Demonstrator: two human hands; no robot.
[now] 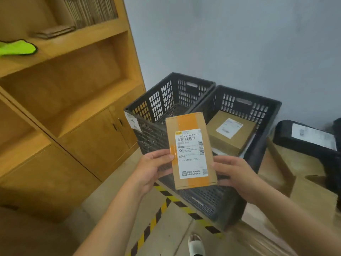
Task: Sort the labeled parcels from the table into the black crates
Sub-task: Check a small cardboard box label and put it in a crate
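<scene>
Parcel [190, 150] of brown cardboard, label facing the person, is held upright between two hands: the left hand [153, 169] pinches its left edge, thumb on the front, and the right hand [234, 172] grips its right edge. Just behind stand the left crate [156, 100] and the right crate [258, 108], touching; a labeled box [230, 133] lies in the right one. Farther left stands a wooden shelf unit [83, 100].

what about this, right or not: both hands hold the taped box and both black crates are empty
Not quite: the head view shows a labeled brown parcel in the right crate. The left crate looks empty, and the left hand and right hand do hold the taped box.
</scene>
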